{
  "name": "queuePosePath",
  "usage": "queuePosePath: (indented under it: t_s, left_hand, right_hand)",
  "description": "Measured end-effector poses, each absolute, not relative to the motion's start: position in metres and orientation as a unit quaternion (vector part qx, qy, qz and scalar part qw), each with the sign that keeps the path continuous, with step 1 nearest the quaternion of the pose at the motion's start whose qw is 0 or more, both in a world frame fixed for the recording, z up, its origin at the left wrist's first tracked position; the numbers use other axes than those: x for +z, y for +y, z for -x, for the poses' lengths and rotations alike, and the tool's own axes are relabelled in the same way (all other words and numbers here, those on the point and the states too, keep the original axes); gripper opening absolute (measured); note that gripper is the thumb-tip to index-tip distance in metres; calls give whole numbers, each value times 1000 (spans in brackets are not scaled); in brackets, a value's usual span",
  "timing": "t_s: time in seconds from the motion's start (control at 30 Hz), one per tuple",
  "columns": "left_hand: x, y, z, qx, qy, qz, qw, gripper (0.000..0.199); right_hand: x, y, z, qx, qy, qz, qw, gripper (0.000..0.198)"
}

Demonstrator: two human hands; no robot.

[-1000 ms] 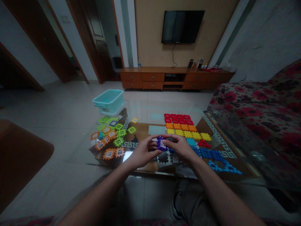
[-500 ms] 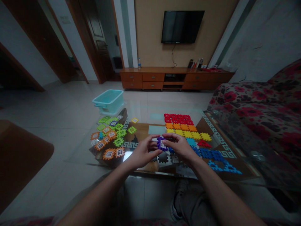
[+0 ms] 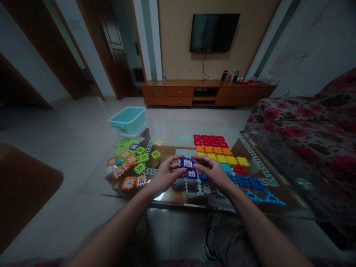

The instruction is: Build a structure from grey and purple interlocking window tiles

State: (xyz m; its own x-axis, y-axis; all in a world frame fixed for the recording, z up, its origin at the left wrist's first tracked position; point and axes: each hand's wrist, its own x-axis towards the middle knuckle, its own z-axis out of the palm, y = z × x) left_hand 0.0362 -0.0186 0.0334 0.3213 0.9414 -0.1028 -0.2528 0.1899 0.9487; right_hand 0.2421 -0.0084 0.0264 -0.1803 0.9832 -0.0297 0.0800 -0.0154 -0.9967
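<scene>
Between my two hands is a purple interlocking tile (image 3: pixel 187 163) with a white window panel, held up above the glass table. My left hand (image 3: pixel 169 171) is closed on its left edge, and my right hand (image 3: pixel 210 168) grips the right edge. Just below it shows a second purple window tile (image 3: pixel 191 174); whether the two touch I cannot tell. Grey tiles (image 3: pixel 192 186) lie nearer me. Blue tiles (image 3: pixel 247 181) are to the right of my right hand, and beyond lie rows of yellow tiles (image 3: pixel 229 160), orange tiles (image 3: pixel 214 150) and red tiles (image 3: pixel 210 141).
Loose green tiles (image 3: pixel 142 157) and orange window tiles (image 3: pixel 129 182) are scattered at the left of the glass table (image 3: pixel 167 203). A turquoise bin (image 3: pixel 128 115) stands at the far left corner. A floral sofa (image 3: pixel 294 118) is to the right, a TV cabinet (image 3: pixel 180 91) beyond.
The purple tile has turned from a steep tilt so its window panel faces me more fully. Both hands have shifted slightly left, and the second purple tile below is now visible.
</scene>
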Motion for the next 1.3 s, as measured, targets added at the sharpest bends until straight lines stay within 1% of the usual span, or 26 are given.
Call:
queuePosePath:
  t_s: [0.17,0.47,0.63,0.73,1.0,1.3]
  left_hand:
    - [38,-20,-36,438,373,-446,686,56]
    - [37,-20,-33,419,377,-466,682,63]
    - [30,-17,-29,418,334,-470,703,67]
    - [27,-16,-29,425,314,-473,705,64]
    - [31,-16,-32,436,334,-467,692,57]
    - [33,-17,-33,439,335,-468,690,56]
  right_hand:
    - [29,-11,-242,513,-597,472,397,53]
    - [28,-12,-242,462,-635,494,373,51]
    - [31,-12,-243,441,-650,492,375,49]
    - [31,-12,-244,437,-657,486,375,48]
    - [30,-12,-245,444,-662,471,379,46]
    - [28,-11,-247,429,-676,475,366,48]
